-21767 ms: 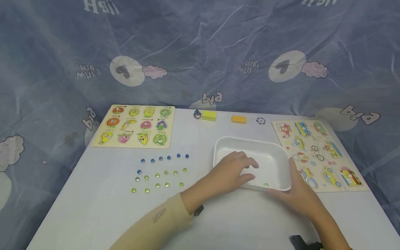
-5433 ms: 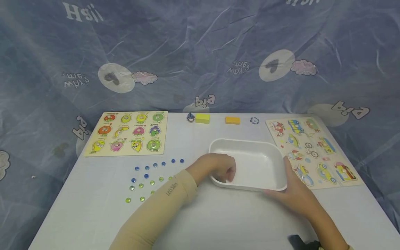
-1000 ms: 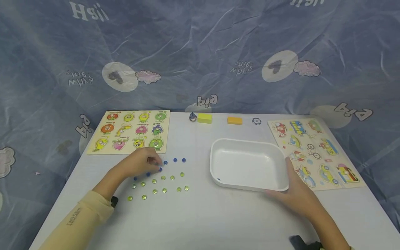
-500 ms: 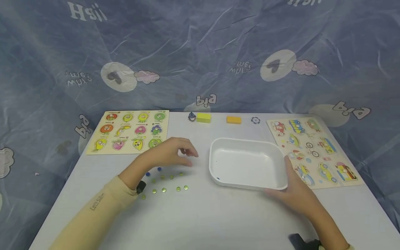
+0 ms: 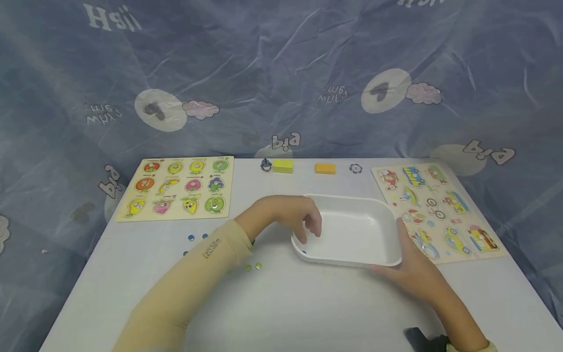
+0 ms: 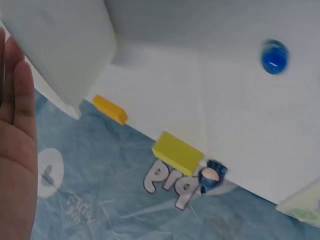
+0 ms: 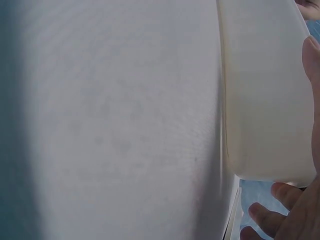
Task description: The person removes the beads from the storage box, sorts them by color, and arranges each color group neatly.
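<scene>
My left hand (image 5: 292, 212) reaches over the left end of a white tray (image 5: 340, 261), its thumb and fingers pointing down with a gap between them. A small blue glass gem (image 5: 304, 252) lies inside, at the near-left corner just below the thumb. The right hand (image 5: 418, 266) grips the tray's right end, thumb (image 7: 310, 57) along the near side and fingers round the corner. Left of the tray, blue gems (image 5: 191, 237) and green gems (image 5: 258, 266) lie on the table, many hidden under my left forearm. One blue gem (image 6: 274, 57) appears in the left wrist view.
A fruit puzzle board (image 5: 176, 188) lies at the back left, a vehicle puzzle board (image 5: 440, 210) on the right. Along the back edge sit a penguin figure (image 5: 266, 165), a yellow block (image 5: 283, 166), an orange block (image 5: 325, 168) and a small gear-like ring (image 5: 356, 168).
My left hand has moved right from the blue gems to the tray. The green gem seen in the tray much earlier is gone; the table rows have grown. The right hand stays put.
</scene>
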Demonstrator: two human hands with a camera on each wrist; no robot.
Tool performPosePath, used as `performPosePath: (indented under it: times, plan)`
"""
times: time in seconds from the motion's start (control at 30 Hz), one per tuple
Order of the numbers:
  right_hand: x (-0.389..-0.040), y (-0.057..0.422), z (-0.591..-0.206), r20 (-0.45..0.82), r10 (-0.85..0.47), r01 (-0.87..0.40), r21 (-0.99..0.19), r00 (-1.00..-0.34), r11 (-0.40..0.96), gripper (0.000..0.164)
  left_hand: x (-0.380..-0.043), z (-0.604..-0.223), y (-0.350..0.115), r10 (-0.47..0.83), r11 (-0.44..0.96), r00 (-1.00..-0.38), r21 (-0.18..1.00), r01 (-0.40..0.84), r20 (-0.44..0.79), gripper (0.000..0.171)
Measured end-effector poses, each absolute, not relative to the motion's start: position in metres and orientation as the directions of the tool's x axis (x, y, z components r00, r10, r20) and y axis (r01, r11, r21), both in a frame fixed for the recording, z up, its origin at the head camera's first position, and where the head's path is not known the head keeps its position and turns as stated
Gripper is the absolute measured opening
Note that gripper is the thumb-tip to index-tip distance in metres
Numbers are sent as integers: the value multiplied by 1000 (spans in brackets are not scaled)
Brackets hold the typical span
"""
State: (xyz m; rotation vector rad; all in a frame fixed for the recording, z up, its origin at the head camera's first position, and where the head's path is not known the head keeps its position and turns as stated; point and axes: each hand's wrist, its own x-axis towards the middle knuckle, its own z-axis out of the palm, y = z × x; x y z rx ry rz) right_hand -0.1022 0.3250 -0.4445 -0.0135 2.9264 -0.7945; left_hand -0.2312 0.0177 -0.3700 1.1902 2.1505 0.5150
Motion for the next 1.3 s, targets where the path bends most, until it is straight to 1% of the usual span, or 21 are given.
performPosePath:
  times: [0.13,0.2,0.37,0.43,0.5,0.6,0.77,1.0,1.3]
  plan:
    - [-102,324,-444,-95,-40,14,-508,-995,861,134,-232,-377,32,821,570,-391,546,614,-416,29]
    - [-102,324,-444,-94,-42,12,-514,-995,858,134,-231,-381,36,792,605,-409,494,624,-453,27]
    - [-103,325,-444,-87,-49,3,-514,-995,858,133,-228,-387,42,704,695,-485,361,622,-519,24]
    - [-103,325,-444,-87,-48,4,-513,-995,858,133,-227,-389,45,687,705,-494,324,630,-533,24]
    - [-103,325,-444,-92,-43,10,-511,-995,859,133,-225,-391,49,683,699,-490,291,653,-542,24]
    - [-103,324,-444,-107,-34,25,-511,-994,859,134,-221,-394,53,671,701,-486,266,662,-561,22]
    - [-103,323,-444,-125,-18,47,-500,-992,865,134,-214,-397,55,644,721,-509,229,654,-571,21]
    - [-103,322,-445,-113,-17,43,-500,-993,865,134,-210,-395,55,642,723,-506,234,650,-577,19]
    - [-103,322,-445,-118,-18,44,-498,-993,866,135,-211,-401,54,691,680,-496,239,693,-526,17]
